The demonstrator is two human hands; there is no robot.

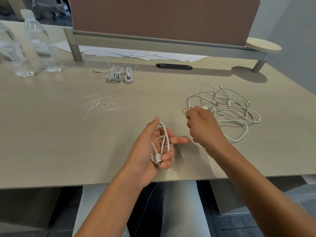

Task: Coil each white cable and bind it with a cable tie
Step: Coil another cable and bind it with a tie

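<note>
- The left hand is curled round a coil of white cable: loops run from the thumb tip down across the palm, and the lower fingers pin the plug end against the palm. One finger points out straight to the right.
- The right hand hovers just right of the left, back to the camera, fingers curled. A white strand shows at its fingertips, but whether it pinches that strand I cannot tell.
- A thin white line hangs below the desk edge, under the left wrist.
- Just beyond the right hand, a loose tangle of white cables lies on the desk, several plugs showing.
- Left of centre lies a small pile of cable ties with a thin looped strand.
- Farther back, two bound bundles sit side by side, tie tails sticking up.
- Two clear bottles stand at the far left.
- Papers lie under the rail of a brown screen at the back.
</note>
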